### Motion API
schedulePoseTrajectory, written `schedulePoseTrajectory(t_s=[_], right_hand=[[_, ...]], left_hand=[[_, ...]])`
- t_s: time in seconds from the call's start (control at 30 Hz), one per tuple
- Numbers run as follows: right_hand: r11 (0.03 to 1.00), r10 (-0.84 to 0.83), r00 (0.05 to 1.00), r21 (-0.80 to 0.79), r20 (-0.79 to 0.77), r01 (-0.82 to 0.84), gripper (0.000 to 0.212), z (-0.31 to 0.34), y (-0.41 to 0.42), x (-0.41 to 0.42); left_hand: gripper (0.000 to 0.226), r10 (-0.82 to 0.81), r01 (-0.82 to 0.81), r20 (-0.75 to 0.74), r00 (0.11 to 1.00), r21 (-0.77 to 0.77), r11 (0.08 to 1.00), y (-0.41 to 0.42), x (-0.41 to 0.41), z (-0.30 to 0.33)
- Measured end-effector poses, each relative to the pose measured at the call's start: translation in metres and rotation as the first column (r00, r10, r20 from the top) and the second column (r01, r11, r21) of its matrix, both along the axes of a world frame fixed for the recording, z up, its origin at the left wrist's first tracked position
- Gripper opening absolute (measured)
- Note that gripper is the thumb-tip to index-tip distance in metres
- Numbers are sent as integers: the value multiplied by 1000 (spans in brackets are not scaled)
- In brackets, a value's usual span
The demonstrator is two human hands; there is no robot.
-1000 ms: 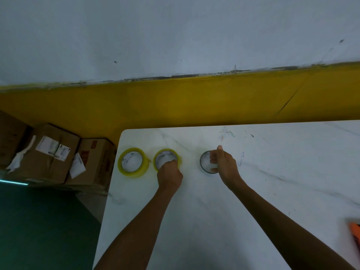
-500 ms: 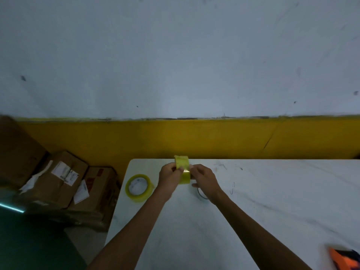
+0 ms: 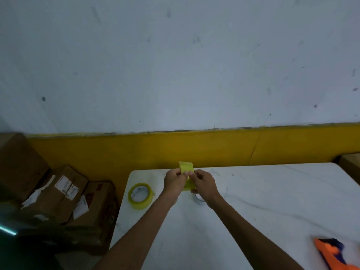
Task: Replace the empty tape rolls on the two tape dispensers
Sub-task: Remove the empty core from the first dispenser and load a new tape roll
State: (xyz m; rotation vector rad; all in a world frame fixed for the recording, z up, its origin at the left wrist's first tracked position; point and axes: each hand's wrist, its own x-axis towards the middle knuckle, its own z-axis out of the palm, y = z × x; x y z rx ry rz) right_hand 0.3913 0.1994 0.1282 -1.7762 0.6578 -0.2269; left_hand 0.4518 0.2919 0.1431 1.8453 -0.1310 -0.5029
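Two hands meet above the far-left part of the table (image 3: 253, 221). Left hand (image 3: 174, 182) and right hand (image 3: 204, 184) both close on one yellow roll (image 3: 187, 170), held on edge, off the surface. Fingertips of both pinch at the roll's outer face, near its top. Judgement: they are hunting for the tape's free end, and the edge-on hold keeps the band turned toward the fingers for picking.

Just under the right wrist, a dark ring (image 3: 199, 199) lies flat on the table, partly hidden. Probably an empty core set aside, but too little shows to be sure.

Left of the left hand, near the table's edge, a second roll (image 3: 139, 195) lies flat, apart from everything; likely kept for the other dispenser.

Well to the right and nearer the body, an orange dispenser (image 3: 335, 254) sits at the frame's corner, blurred; loaded or not, cannot tell. A second dispenser is not in view.

Off the table, further left, boxes (image 3: 64, 193) stand on the floor.
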Motion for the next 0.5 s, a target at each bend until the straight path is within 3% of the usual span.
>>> schedulePoseTrajectory(t_s=[0.5], right_hand=[[1000, -5, 989, -14, 147, 7, 38, 20, -32, -85]], left_hand=[[7, 6, -6, -9, 1000, -54, 999, -23, -88, 33]])
